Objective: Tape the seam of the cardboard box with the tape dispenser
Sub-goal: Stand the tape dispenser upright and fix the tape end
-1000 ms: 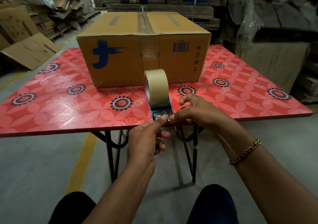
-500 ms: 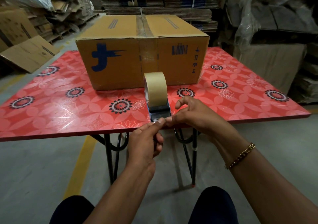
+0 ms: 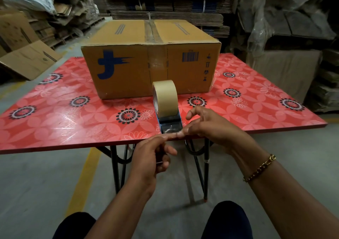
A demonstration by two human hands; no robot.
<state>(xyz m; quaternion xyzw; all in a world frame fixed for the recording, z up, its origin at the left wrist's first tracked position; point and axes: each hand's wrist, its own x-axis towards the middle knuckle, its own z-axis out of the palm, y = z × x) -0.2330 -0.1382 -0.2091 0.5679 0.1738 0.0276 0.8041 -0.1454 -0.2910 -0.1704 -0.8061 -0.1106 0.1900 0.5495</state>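
Note:
A closed cardboard box (image 3: 128,70) with a blue logo stands on the red flowered table (image 3: 55,114); clear tape runs along its top seam (image 3: 152,31) and down its front. In front of the box, at the table's near edge, is a blue tape dispenser (image 3: 169,125) carrying a tan tape roll (image 3: 166,97). My left hand (image 3: 150,158) holds the dispenser's handle from below the table edge, thumb up at its mouth. My right hand (image 3: 211,126) pinches at the dispenser's mouth with thumb and fingertips, the other fingers spread. Whether a tape end is pinched is unclear.
Stacks of flattened cardboard (image 3: 165,0) fill the back. Loose boxes (image 3: 27,59) lie on the floor at the left, and plastic-wrapped bundles (image 3: 284,18) stand at the right. A yellow floor line (image 3: 82,180) runs under the table, whose black legs (image 3: 117,169) show below. My knees are at the bottom.
Both hands stay at the dispenser's mouth with only small finger shifts. The view has tilted down slightly, so the box and table sit a little lower in the frame.

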